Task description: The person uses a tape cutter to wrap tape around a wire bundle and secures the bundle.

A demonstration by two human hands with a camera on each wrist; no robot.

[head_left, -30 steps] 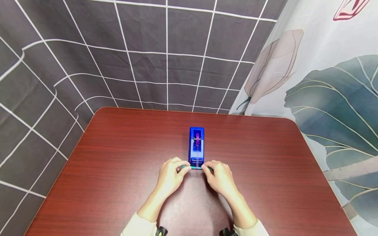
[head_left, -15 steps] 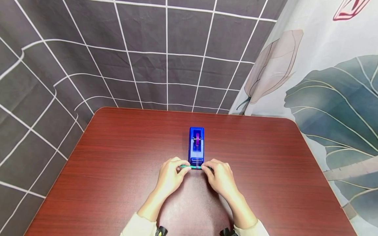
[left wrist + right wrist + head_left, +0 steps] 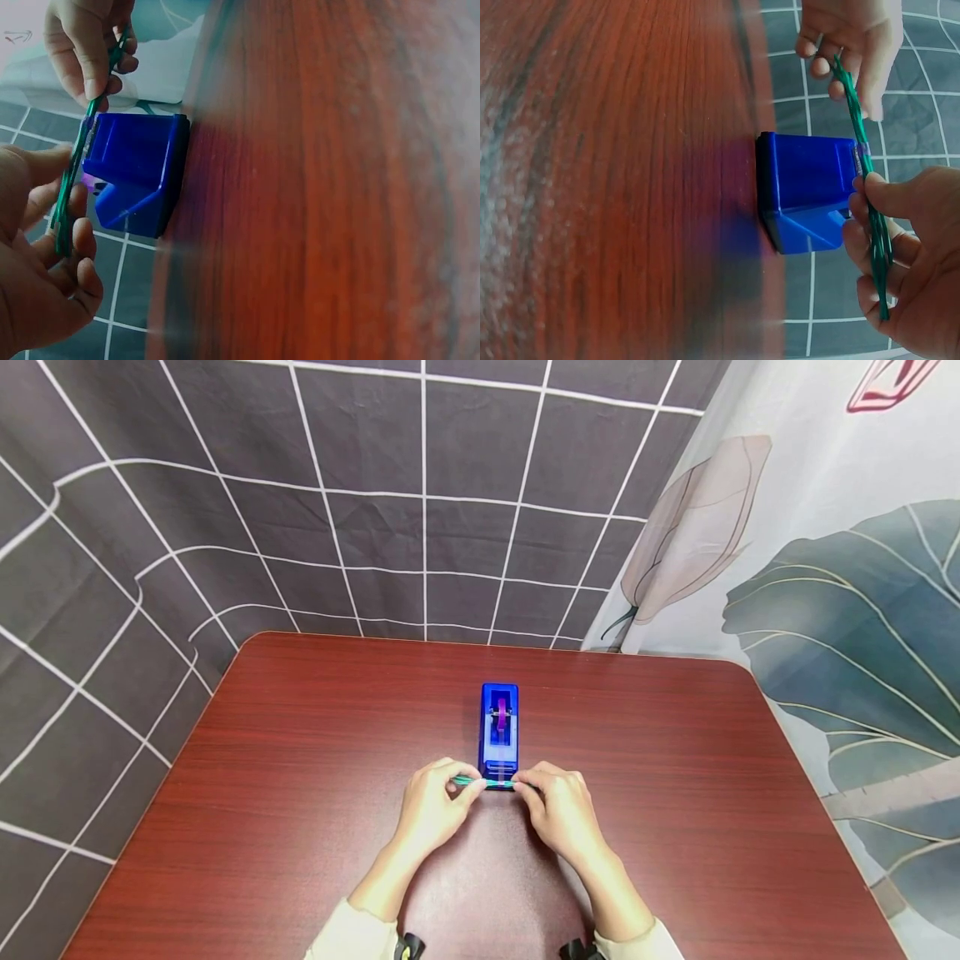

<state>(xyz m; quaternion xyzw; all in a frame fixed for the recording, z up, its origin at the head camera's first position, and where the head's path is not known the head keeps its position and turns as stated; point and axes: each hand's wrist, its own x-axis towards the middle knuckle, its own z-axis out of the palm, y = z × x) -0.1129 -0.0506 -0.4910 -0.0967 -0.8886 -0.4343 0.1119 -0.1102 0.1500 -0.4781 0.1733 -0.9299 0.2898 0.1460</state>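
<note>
A blue tape dispenser with a purple roll stands on the table, its front end toward the person. Right at that end, both hands hold a slim bundle of thin green strands crosswise. My left hand pinches its left part between thumb and fingers. Thumb and curled fingers of my right hand grip the other part. In the left wrist view, a strip of purple tape lies around the middle of the bundle, beside the dispenser's front edge. Loose strand tips stick out beyond the fingers.
The reddish-brown wooden table spreads around the dispenser. Behind it hangs a dark grey curtain with a white grid, and a leaf-patterned light curtain hangs at the right.
The left part of the green bundle has shifted slightly up in the head view, so it slants a little. Both hands stay at the dispenser's front; the dispenser has not moved.
</note>
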